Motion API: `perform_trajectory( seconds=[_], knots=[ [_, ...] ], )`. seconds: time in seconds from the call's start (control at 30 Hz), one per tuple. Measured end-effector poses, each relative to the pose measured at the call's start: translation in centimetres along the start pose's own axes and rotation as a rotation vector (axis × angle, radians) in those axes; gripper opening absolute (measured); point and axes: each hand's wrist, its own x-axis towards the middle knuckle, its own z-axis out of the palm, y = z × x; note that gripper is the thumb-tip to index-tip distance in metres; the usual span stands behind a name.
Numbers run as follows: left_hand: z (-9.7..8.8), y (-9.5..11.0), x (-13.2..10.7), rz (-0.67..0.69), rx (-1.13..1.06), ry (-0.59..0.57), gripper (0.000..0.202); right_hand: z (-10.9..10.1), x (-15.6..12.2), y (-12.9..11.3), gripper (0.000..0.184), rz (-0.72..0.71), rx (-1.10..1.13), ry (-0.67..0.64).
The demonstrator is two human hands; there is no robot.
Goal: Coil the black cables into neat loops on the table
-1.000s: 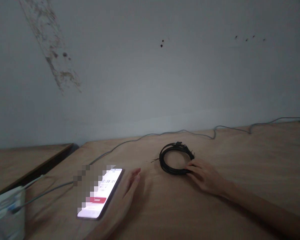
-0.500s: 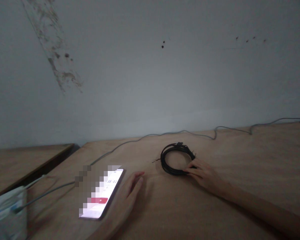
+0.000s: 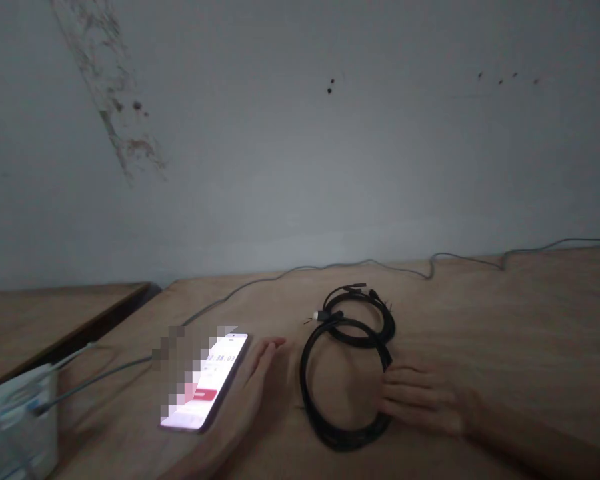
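Note:
My right hand (image 3: 427, 398) has its fingers over the right side of a coiled black cable (image 3: 347, 440) and grips it there; the thumb is hidden. This coil stands nearer to me, its far edge overlapping a second, smaller-looking black cable coil (image 3: 389, 328) on the table. A plug with a pale tip (image 3: 321, 315) shows at the far edge of the front coil. My left hand (image 3: 247, 393) rests on the table to the left, holding nothing, fingers stretched out, right beside a phone (image 3: 223, 377) with a lit screen.
The wooden table (image 3: 505, 320) meets a grey wall (image 3: 380, 167) at the back. A thin grey cord (image 3: 300, 269) runs along that edge and down to a white box (image 3: 25, 427) at the lower left. A gap separates another wooden surface (image 3: 40, 320) on the left.
My right hand has moved towards me with one cable coil, and the other coil now shows separately behind it. My left hand has stayed nearly in place.

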Motion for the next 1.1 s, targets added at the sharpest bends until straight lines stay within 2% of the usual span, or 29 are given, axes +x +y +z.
perform_trajectory(
  seconds=[0.1,0.23,0.3,0.43,0.5,0.57,0.7,0.87,1.0,1.1],
  knots=[
    [0.2,0.1,0.0,0.007,-0.017,-0.028,0.038,0.0,1.0,-0.8,0.030,-0.039,0.112,0.035],
    [0.3,0.8,-0.1,0.042,-0.062,-0.123,0.035,-0.2,1.8,-0.6,0.039,0.092,0.280,0.093],
    [0.3,1.0,-0.1,0.053,-0.090,-0.175,0.038,-0.2,1.8,-0.3,0.037,0.246,0.309,0.120],
    [0.5,0.8,-0.1,0.053,-0.107,-0.228,0.041,0.4,1.6,0.2,0.019,0.692,0.224,0.107],
    [0.5,0.6,-0.1,0.035,-0.103,-0.245,0.040,0.9,1.6,0.3,0.026,0.885,0.242,0.061],
    [0.4,0.5,-0.1,0.015,-0.123,-0.254,0.040,1.2,1.7,0.1,0.033,0.993,0.331,0.028],
    [0.2,0.7,-0.3,0.021,-0.227,-0.281,0.039,1.4,2.0,-0.4,0.025,1.056,0.495,0.052],
    [0.2,1.0,-0.5,0.048,-0.266,-0.311,0.041,1.1,1.9,-0.3,0.026,1.007,0.459,0.034],
    [0.4,0.9,-0.4,0.045,-0.175,-0.191,0.048,0.9,1.8,-0.1,0.027,0.948,0.459,-0.023],
    [0.6,1.2,-0.3,0.039,-0.165,-0.124,0.044,0.8,1.9,-0.1,0.025,0.956,0.452,-0.067]
  ],
)
